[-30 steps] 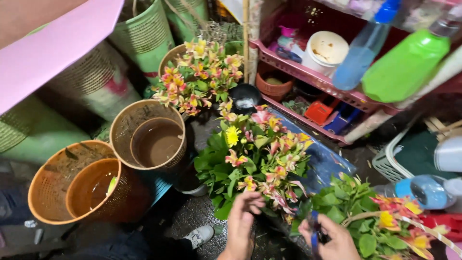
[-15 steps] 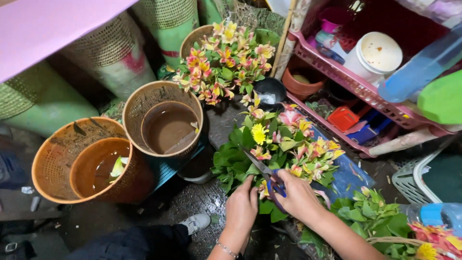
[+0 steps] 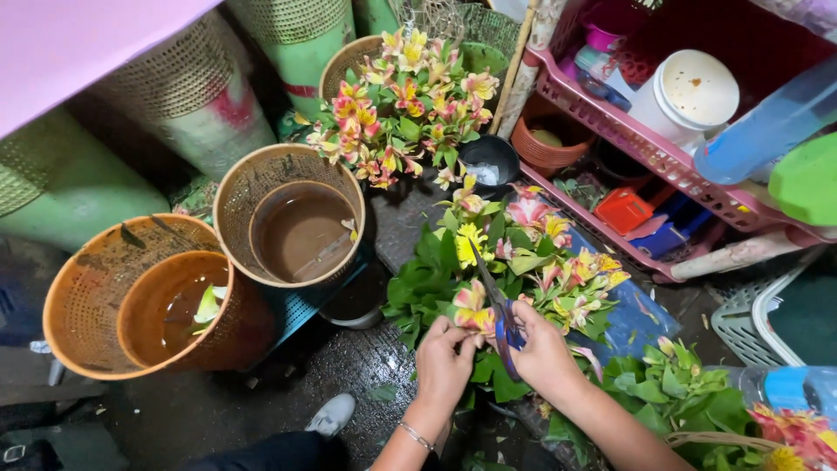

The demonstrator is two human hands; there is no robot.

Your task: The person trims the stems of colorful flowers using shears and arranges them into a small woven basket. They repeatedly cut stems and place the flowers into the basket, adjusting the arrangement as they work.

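Both hands have come up to the flower bunch (image 3: 514, 262), where a second ago they hung low at the frame's bottom edge. Right hand (image 3: 542, 353) is closed around the blue handles of the scissors (image 3: 497, 301), whose blades point up into the stems. Left hand (image 3: 443, 362) pinches a yellow-pink bloom (image 3: 471, 307) just beside the blades, fingers pressed together. That bunch lies on the wet floor (image 3: 349, 375), between the pink rack (image 3: 663, 157) on the right and a woven basket (image 3: 292, 218) holding a tub of brown water on the left. Another potted bunch (image 3: 405, 100) stands behind, near the top edge.
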